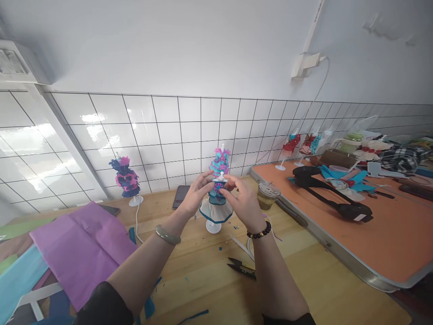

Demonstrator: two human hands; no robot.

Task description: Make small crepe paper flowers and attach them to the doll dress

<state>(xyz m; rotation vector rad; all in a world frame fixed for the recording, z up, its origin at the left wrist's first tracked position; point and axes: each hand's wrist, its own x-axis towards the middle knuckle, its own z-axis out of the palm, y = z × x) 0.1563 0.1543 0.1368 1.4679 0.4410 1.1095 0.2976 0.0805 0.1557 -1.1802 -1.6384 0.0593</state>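
Working at a small dress form with both hands

In the head view, the dress form [216, 211] stands upright on the wooden tabletop [199, 293], in front of the person, its white base [214, 227] showing below a pale skirt edged in dark teal. A pink-and-blue rosette [218, 186] sits on its front, between the two hands.

The left hand [199, 189], below a greenish bangle [168, 235] on the wrist, has its fingers bent towards the form's upper part. The right hand [241, 198], below a dark bead bracelet [260, 229], brings its thumb up to the rosette, its index finger bent above. Whether either hand is truly pinching I cannot tell.

Directly behind stands a turquoise-and-pink dressed form [220, 158]. Black snips [241, 268] lie nearer the person, beside the right forearm. Purple fabric [84, 243] spreads at left; a round container [269, 195] stands beyond the right hand, near the orange table [382, 243].
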